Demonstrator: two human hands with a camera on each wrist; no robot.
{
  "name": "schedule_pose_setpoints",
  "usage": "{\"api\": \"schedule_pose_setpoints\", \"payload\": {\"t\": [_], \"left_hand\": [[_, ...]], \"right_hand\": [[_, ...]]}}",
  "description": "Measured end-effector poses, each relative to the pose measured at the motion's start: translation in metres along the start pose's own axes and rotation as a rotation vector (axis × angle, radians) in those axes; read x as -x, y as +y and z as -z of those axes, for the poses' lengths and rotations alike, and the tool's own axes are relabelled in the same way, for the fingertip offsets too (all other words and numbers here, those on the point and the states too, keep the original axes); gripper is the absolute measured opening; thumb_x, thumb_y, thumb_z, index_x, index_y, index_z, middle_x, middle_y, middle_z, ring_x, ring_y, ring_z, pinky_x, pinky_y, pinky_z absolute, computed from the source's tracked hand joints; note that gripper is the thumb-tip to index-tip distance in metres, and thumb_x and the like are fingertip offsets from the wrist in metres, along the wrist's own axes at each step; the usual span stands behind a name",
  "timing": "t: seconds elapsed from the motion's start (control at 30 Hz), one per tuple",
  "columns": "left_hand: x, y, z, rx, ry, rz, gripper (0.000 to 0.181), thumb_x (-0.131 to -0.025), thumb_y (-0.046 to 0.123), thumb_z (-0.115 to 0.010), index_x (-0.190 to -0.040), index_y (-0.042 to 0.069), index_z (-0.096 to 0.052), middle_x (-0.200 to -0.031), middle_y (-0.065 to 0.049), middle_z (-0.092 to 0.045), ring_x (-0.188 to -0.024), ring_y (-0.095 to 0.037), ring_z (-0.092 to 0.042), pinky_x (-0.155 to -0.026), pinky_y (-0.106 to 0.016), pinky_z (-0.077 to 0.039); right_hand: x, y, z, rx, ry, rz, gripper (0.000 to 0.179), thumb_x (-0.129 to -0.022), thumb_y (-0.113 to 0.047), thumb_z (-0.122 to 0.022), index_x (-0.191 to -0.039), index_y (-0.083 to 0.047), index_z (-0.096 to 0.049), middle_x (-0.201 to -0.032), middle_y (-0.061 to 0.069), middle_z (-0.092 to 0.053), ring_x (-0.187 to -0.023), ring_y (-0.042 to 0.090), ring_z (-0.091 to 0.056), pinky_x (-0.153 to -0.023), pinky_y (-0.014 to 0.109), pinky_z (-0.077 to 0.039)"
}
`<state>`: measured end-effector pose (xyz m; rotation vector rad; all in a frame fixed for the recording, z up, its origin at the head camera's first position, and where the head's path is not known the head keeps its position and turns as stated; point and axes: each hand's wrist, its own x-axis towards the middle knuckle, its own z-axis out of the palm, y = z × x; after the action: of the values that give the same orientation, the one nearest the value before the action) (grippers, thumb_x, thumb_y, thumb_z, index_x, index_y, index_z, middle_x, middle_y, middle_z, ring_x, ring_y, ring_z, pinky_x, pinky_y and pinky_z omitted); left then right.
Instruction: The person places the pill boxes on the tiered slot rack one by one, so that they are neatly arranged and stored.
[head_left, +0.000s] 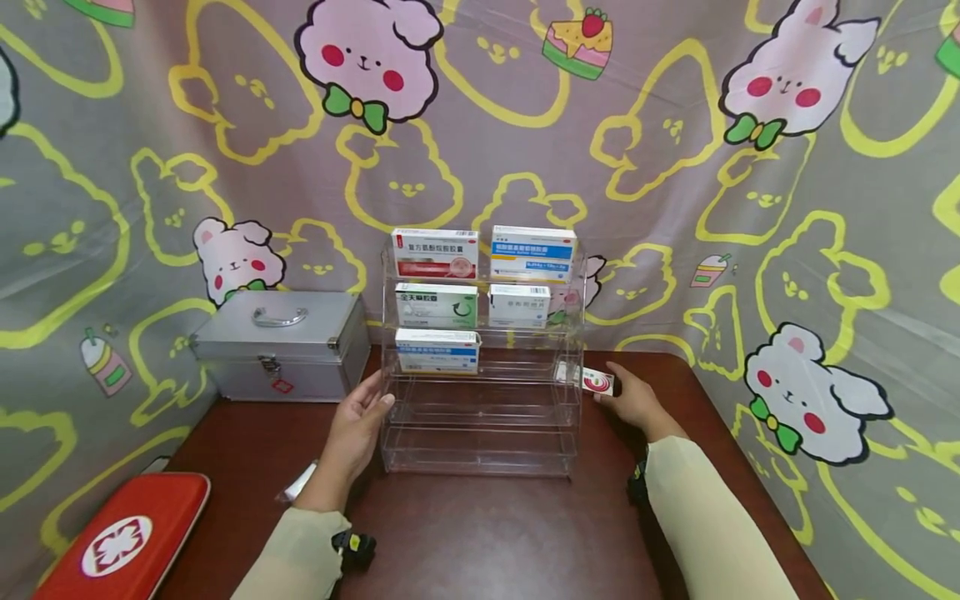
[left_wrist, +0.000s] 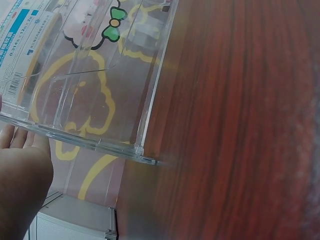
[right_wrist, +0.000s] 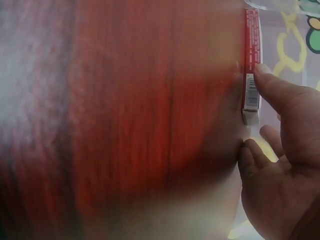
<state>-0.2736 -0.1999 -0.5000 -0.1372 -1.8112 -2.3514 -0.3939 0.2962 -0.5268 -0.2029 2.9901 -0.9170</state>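
Observation:
A clear tiered display rack stands on the table, with several medicine boxes on its upper tiers. My left hand is at the rack's left side, thumb at the front edge and fingers along the outside of the side panel. In the left wrist view, the fingers meet that panel. At the rack's right side, my right hand holds a small red-and-white medicine box by its near end. The right wrist view shows the thumb on this box; its far end lies behind the rack in the head view.
A silver metal case sits at the back left of the table. A red first-aid pouch lies at the front left, and a small white item is beside my left forearm. Patterned cloth hangs behind and on both sides.

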Motion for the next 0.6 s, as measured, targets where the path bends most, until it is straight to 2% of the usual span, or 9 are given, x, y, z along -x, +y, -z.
{"api": "schedule_pose_setpoints", "payload": {"t": [0.17,0.3,0.43,0.6], "left_hand": [[0.000,-0.004,0.003,-0.008,-0.005,0.003,0.061,-0.108,-0.008,-0.053,-0.166,-0.010,-0.033,-0.174,-0.027,-0.034,-0.164,-0.031,-0.029,-0.114,-0.009,-0.045],[0.002,-0.003,0.003,-0.013,-0.007,0.013,0.061,-0.108,-0.009,-0.053,-0.165,-0.010,-0.032,-0.174,-0.027,-0.033,-0.164,-0.032,-0.028,-0.112,-0.008,-0.045],[0.003,-0.002,0.002,-0.013,-0.014,0.021,0.062,-0.108,-0.008,-0.054,-0.166,-0.012,-0.031,-0.175,-0.028,-0.030,-0.165,-0.035,-0.024,-0.112,-0.008,-0.045],[0.002,0.001,0.001,-0.017,-0.005,0.026,0.062,-0.108,-0.006,-0.054,-0.166,-0.011,-0.030,-0.175,-0.027,-0.030,-0.166,-0.036,-0.024,-0.113,-0.008,-0.044]], "right_hand": [[0.000,-0.002,-0.007,0.041,0.024,-0.002,0.074,-0.102,-0.021,-0.076,-0.164,0.002,-0.041,-0.160,0.035,-0.050,-0.148,0.058,-0.046,-0.122,0.071,-0.039],[0.005,-0.001,-0.011,0.023,0.052,-0.006,0.075,-0.100,-0.021,-0.079,-0.161,0.005,-0.045,-0.156,0.034,-0.054,-0.146,0.055,-0.048,-0.122,0.069,-0.041],[0.014,0.007,-0.009,0.005,0.069,-0.029,0.080,-0.096,-0.026,-0.085,-0.159,0.004,-0.047,-0.151,0.035,-0.056,-0.141,0.054,-0.051,-0.120,0.069,-0.041],[0.023,0.015,0.000,-0.008,0.079,-0.038,0.078,-0.096,-0.033,-0.084,-0.155,0.005,-0.052,-0.144,0.034,-0.058,-0.134,0.051,-0.055,-0.116,0.068,-0.043]]}}
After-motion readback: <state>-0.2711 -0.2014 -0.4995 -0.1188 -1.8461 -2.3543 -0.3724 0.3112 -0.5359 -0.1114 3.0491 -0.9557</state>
